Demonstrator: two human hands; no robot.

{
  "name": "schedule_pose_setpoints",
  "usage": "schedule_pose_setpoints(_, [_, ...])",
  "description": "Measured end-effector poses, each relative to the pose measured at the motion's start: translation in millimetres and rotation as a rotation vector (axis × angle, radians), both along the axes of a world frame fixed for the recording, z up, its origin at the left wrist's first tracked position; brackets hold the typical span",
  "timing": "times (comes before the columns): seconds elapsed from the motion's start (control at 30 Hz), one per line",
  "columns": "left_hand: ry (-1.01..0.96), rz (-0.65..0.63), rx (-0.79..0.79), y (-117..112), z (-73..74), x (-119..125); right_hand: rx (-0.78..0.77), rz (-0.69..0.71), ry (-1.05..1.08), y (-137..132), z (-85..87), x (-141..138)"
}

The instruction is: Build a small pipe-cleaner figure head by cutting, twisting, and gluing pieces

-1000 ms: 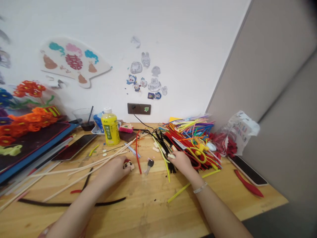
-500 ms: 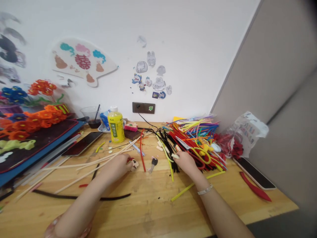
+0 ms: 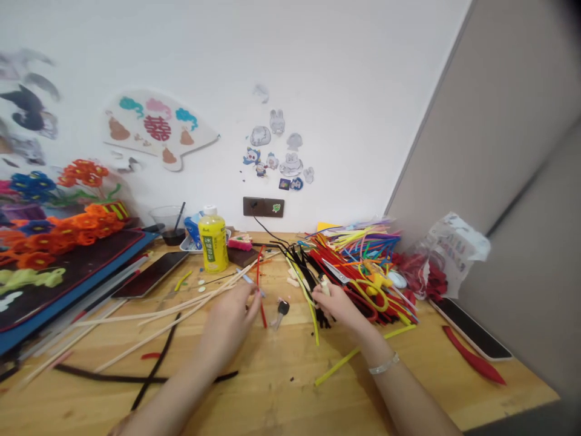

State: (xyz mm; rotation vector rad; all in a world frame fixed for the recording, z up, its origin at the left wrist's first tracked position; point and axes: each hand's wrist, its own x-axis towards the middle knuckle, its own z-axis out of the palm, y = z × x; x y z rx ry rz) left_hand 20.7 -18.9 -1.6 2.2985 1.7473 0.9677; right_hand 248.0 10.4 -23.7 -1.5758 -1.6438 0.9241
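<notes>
My left hand (image 3: 231, 321) hovers low over the wooden table (image 3: 281, 393), its fingers held together and bent, tips beside a red pipe cleaner (image 3: 259, 284). What is under its fingers is hidden. My right hand (image 3: 342, 309) pinches a small cream piece (image 3: 324, 287) between thumb and fingertips at the edge of a big heap of coloured pipe cleaners (image 3: 363, 254). A key with a black head (image 3: 281, 309) lies between the two hands. Black pipe cleaners (image 3: 313, 284) run under my right hand.
Yellow-handled scissors (image 3: 370, 281) lie in the heap. A yellow bottle (image 3: 213, 245), a tablet (image 3: 152, 274), long cream sticks (image 3: 177, 307) and a board of orange flowers (image 3: 68, 227) are on the left. A phone (image 3: 472, 330), a red tool (image 3: 474, 358) and a plastic bag (image 3: 454, 248) are on the right.
My left hand has moved up and right, and the small red and cream figure at its fingertips is no longer visible. My right hand has tilted its cream piece upright. The view shifted slightly.
</notes>
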Motion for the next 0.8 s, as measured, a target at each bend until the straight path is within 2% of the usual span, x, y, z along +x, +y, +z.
schedule_pose_setpoints(0.2, [-0.535,-0.238,-0.207,-5.4,-11.1,18.9,-0.003,0.279,0.310,-24.1,6.0,-28.4])
schedule_pose_setpoints(0.3, [-0.771,-0.250,-0.272,-3.0,-10.3,19.1,0.027,0.374,0.274,-33.2,9.5,-37.6])
schedule_pose_setpoints(0.4, [-0.889,-0.233,-0.300,-1.7,-5.9,16.6,0.026,0.391,0.243,-35.3,10.4,-38.9])
schedule_pose_setpoints(0.57, [-0.869,-0.154,-0.262,-1.4,-0.8,12.0,-0.004,0.312,0.336,-27.6,10.1,-28.8])
schedule_pose_setpoints(0.63, [-0.803,-0.134,-0.227,-3.5,-1.8,11.4,-0.023,0.265,0.398,-24.5,10.8,-24.7])
schedule_pose_setpoints(0.7, [-0.646,-0.204,-0.151,-10.0,-4.1,13.1,-0.022,0.225,0.437,-22.8,11.3,-22.3])
schedule_pose_setpoints(0.73, [-0.536,-0.280,-0.077,-15.0,-5.5,15.1,-0.018,0.212,0.443,-22.5,11.3,-21.8])
schedule_pose_setpoints(0.8, [-0.290,-0.476,0.167,-26.6,-7.8,20.6,-0.003,0.219,0.431,-22.9,10.0,-22.0])
